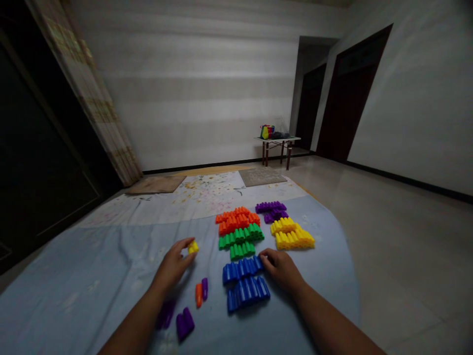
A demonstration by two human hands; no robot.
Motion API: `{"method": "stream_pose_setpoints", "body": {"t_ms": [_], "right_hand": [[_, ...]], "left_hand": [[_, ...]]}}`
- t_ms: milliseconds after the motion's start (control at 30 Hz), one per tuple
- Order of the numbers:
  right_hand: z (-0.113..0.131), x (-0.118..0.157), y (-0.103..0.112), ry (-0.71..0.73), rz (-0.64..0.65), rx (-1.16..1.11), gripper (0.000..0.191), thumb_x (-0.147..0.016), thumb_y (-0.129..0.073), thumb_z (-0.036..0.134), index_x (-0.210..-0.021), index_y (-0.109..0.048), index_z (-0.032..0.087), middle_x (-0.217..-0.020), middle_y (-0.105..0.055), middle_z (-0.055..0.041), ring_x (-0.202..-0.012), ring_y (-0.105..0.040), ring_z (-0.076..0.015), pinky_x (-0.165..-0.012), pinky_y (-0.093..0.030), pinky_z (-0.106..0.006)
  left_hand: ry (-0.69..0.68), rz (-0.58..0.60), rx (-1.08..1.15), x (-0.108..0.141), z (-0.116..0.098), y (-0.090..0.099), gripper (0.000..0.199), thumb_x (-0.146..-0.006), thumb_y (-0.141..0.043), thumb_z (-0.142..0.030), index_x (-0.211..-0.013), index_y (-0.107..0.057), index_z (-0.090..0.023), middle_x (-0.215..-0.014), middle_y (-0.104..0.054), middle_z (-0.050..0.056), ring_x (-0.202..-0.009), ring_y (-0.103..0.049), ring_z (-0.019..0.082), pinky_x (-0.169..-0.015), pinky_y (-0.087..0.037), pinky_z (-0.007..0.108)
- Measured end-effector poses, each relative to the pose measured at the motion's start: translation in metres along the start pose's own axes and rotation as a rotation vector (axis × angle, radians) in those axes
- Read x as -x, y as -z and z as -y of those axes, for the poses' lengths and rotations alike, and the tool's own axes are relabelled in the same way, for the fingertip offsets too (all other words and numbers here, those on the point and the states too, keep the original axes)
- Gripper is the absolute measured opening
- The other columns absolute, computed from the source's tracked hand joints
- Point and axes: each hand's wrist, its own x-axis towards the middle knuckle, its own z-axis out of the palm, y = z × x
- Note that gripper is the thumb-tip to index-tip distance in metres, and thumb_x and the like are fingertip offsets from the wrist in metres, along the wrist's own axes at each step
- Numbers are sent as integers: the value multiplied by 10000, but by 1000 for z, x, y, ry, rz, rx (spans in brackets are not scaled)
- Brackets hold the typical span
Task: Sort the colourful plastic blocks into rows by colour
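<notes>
My left hand (176, 259) pinches a small yellow plastic piece (192, 247) between thumb and fingers, just above the cloth. My right hand (283, 268) has its fingers curled at the right end of the upper row of blue plastic pieces (242, 269); whether they grip one is hidden. A second blue row (248, 294) lies nearer to me. Between my arms lie one orange piece (198, 295) and one slim purple piece (204, 289), side by side. A purple pair (185, 324) rests closer, and more purple pieces (166, 314) are partly covered by my left forearm.
Beyond the blue rows stand green (242, 236), orange (236, 220), yellow (293, 233) and purple (271, 209) groups. A light blue cloth (121, 261) covers the surface, whose rounded edge runs along the right. Two flat mats (262, 176) lie at the far end. A small table (277, 139) stands behind.
</notes>
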Motion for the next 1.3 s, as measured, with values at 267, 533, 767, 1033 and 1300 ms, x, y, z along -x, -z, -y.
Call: {"method": "stream_pose_setpoints", "body": {"t_ms": [267,533,767,1033,1300], "right_hand": [[0,-1,0,0,-15,28,279,-851,-416,323,-875,-663,196,-721,-668,-31,-660,-596,-145,-616,-394,-228],[7,-2,4,-8,-11,65,257,-852,-425,299,-886,-664,210,-751,-687,-22,-672,-609,-133,-628,-387,-213],[8,-3,5,-32,11,115,245,-839,-445,297,-924,-665,232,-793,-701,-17,-715,-622,-137,-659,-390,-212],[10,-4,6,0,34,141,241,-808,-450,236,-932,-656,223,-871,-707,-25,-788,-633,-156,-691,-402,-220],[6,-8,7,-3,-13,51,329,-799,-456,252,-1082,-602,173,-1018,-674,-85,-904,-618,-221,-767,-449,-277]], "left_hand": [[-47,116,-98,-9,-2,-27,573,-566,-617,-354,-1102,-599,-154,-1112,-616,121,-1034,-564,253,-936,-395,368],[-66,113,-156,-22,-1,-27,477,-572,-607,-414,-957,-652,-137,-957,-649,122,-898,-603,248,-836,-450,352],[-199,71,-64,-27,-77,-46,518,-634,-586,-476,-1068,-599,-192,-1044,-638,72,-866,-601,219,-736,-480,335],[-408,304,-37,-36,-170,-116,426,-676,-599,-303,-1080,-598,-168,-1067,-619,96,-945,-579,214,-863,-439,341],[-527,399,-121,-34,-195,-175,443,-669,-644,-287,-1097,-603,-182,-1089,-632,111,-976,-581,234,-872,-419,352]]}}
